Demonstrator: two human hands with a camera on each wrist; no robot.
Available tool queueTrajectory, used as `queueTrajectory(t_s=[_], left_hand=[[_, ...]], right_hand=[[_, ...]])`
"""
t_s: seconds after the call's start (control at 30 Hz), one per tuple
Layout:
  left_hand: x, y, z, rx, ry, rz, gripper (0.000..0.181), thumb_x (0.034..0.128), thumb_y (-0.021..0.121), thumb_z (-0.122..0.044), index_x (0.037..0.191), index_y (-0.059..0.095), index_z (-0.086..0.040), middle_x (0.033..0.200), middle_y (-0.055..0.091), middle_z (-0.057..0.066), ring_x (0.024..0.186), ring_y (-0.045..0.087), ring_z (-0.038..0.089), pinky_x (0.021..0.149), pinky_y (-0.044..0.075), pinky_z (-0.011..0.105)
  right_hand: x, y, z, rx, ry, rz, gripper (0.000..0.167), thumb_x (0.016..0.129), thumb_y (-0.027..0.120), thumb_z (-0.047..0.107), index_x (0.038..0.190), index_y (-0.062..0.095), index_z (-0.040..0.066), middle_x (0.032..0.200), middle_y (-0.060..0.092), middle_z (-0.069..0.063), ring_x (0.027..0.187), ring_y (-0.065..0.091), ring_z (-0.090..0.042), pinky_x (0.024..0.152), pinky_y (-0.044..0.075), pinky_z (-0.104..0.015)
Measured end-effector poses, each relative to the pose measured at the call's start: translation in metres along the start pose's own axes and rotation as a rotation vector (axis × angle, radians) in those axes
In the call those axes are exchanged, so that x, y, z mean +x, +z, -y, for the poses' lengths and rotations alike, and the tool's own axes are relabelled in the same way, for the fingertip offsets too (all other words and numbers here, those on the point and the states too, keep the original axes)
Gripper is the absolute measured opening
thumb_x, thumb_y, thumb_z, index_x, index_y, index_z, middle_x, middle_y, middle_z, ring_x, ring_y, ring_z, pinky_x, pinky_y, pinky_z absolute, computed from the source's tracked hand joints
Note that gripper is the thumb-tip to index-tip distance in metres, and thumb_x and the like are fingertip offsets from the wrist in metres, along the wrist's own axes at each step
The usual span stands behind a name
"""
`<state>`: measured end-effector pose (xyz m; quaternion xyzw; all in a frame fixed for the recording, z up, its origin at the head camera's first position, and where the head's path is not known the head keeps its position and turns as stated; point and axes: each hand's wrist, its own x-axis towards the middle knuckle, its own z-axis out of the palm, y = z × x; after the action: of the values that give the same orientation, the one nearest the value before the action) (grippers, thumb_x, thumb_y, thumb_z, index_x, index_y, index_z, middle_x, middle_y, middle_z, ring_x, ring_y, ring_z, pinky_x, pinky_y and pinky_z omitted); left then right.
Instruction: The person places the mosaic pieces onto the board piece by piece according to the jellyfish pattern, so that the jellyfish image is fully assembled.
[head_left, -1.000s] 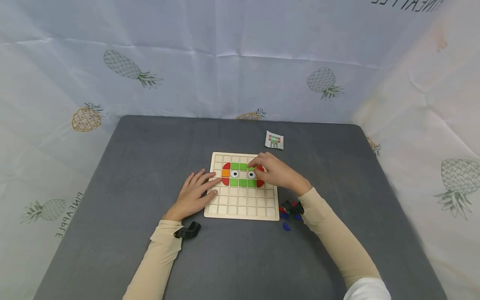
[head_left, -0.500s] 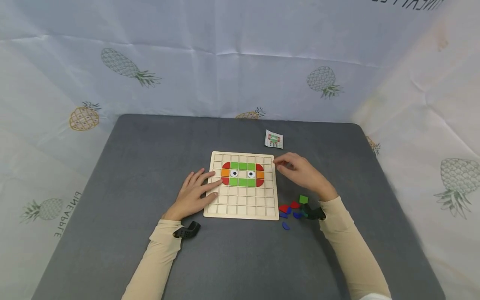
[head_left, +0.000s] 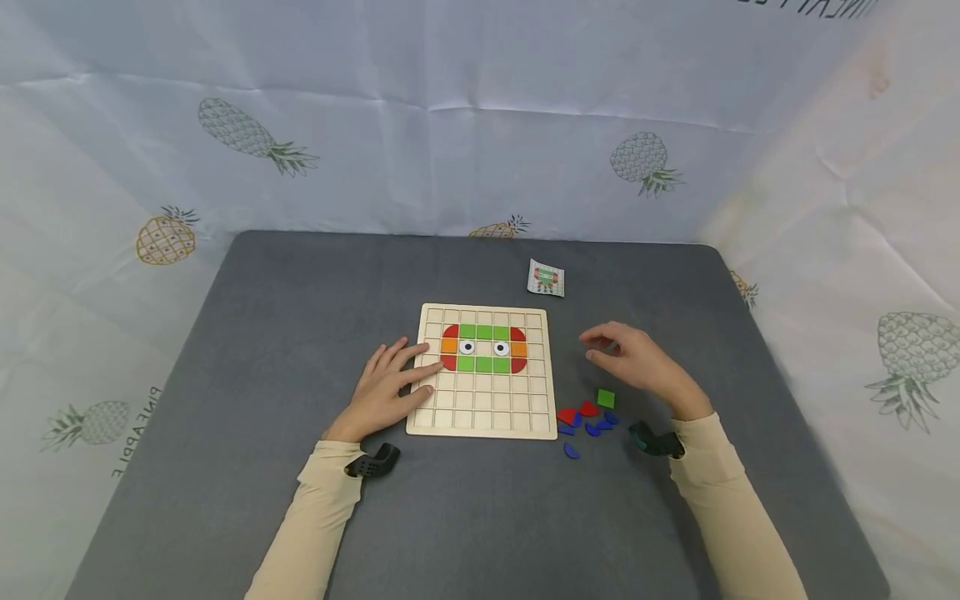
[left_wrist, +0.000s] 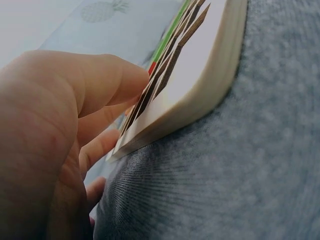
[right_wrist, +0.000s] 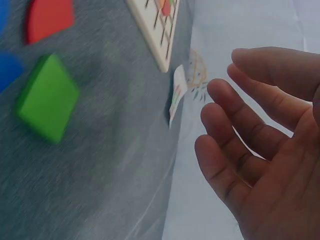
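A pale wooden grid board lies on the dark grey table. Set in its upper cells is a face-like pattern of green squares, red quarter-circle pieces, orange squares and two white eye pieces. My left hand rests on the board's left edge, fingers spread and straight. To the right of the board hovers my right hand, its fingers loosely bent with nothing between them, as the right wrist view confirms. Below it lies a loose green square.
Beside the board's lower right corner lie loose red pieces and several blue pieces. A small pattern card lies behind the board. White cloth with pineapple prints hangs beyond the table's far edge.
My right hand has come off the board's pattern and moved right and slightly toward me, uncovering the right-hand orange square and the loose pieces. The left hand has stayed on the board.
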<state>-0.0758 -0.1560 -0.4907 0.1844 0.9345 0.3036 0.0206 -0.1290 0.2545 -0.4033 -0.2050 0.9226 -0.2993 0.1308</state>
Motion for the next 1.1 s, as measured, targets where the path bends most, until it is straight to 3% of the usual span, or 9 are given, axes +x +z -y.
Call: queueTrajectory(t_s=[0.13,0.33,0.63,0.93,1.1], left_hand=[[0.000,0.000,0.000,-0.007,0.006,-0.008,0.044,0.0979,0.064,-0.036,0.142,0.062,-0.029,0.158,0.045,0.007,0.157,0.019,0.036,0.129,0.004,0.058],[0.000,0.000,-0.001,-0.003,0.012,-0.017,0.044,0.0967,0.066,-0.034,0.140,0.063,-0.029,0.157,0.046,0.008,0.156,0.020,0.037,0.129,0.005,0.059],[0.000,0.000,0.000,-0.012,0.009,-0.013,0.044,0.0973,0.065,-0.035,0.140,0.063,-0.029,0.158,0.045,0.007,0.156,0.020,0.036,0.129,0.004,0.057],[0.000,0.002,0.003,-0.030,0.015,-0.021,0.042,0.0978,0.065,-0.035,0.139,0.064,-0.029,0.159,0.045,0.005,0.157,0.020,0.034,0.130,0.003,0.056],[0.001,0.002,0.003,-0.030,0.002,-0.026,0.042,0.0970,0.066,-0.035,0.138,0.065,-0.028,0.158,0.046,0.004,0.157,0.020,0.034,0.130,0.003,0.056]], right_hand=[[-0.011,0.001,-0.007,-0.015,0.032,0.015,0.033,0.102,0.061,0.016,0.131,0.063,0.001,0.125,0.066,-0.017,0.108,0.062,-0.029,0.088,0.055,-0.045],[-0.025,0.007,-0.015,-0.022,0.063,0.034,0.034,0.099,0.063,0.013,0.130,0.063,-0.001,0.124,0.066,-0.018,0.110,0.064,-0.034,0.092,0.057,-0.052],[-0.037,0.015,-0.029,-0.111,0.099,0.124,0.033,0.094,0.071,0.017,0.120,0.070,-0.004,0.113,0.067,-0.016,0.104,0.067,-0.034,0.090,0.058,-0.053],[-0.042,0.023,-0.038,-0.100,0.086,0.110,0.039,0.090,0.076,0.017,0.124,0.067,-0.001,0.114,0.062,-0.014,0.104,0.064,-0.032,0.090,0.058,-0.052],[-0.041,0.025,-0.039,-0.109,0.083,0.088,0.033,0.091,0.075,0.013,0.120,0.068,0.000,0.111,0.061,-0.013,0.100,0.063,-0.030,0.088,0.057,-0.051]])
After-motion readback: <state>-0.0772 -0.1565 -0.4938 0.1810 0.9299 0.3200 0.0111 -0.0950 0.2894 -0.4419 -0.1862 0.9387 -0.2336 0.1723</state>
